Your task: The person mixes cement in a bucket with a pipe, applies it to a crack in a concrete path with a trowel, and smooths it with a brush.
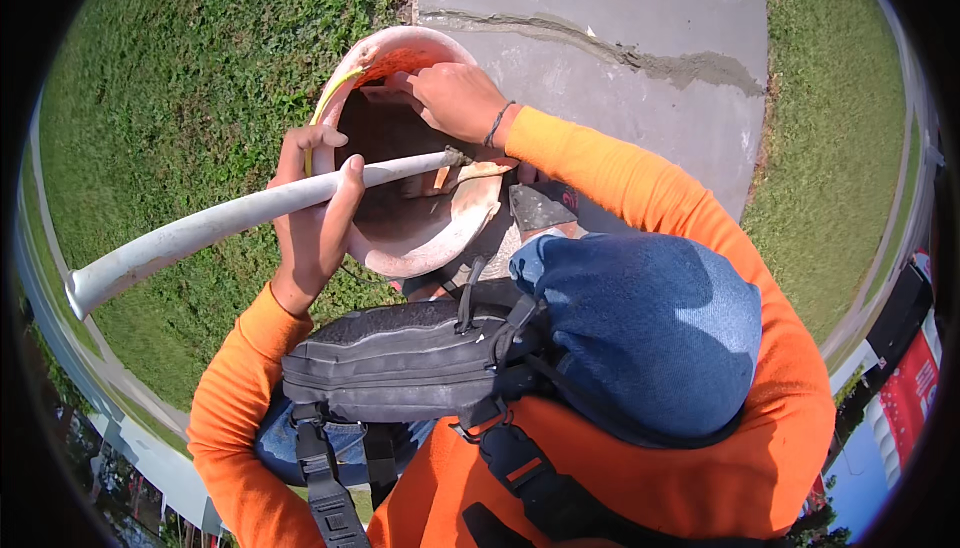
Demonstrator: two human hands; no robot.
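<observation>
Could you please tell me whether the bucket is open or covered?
The bucket is open: no lid covers it, its inside shows, and the right hand reaches into its mouth.

Sleeves: long, orange, at 2 and 8 o'clock
Bracelet: thin, dark, at 12 o'clock
Bag: black, zipped, at 7 o'clock
Straps: black, buckled, below bag
Jeans: blue, 4 o'clock

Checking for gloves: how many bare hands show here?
2: the left hand holds the white tube at the rim of the bucket; the right hand reaches inside, partly hidden.
</observation>
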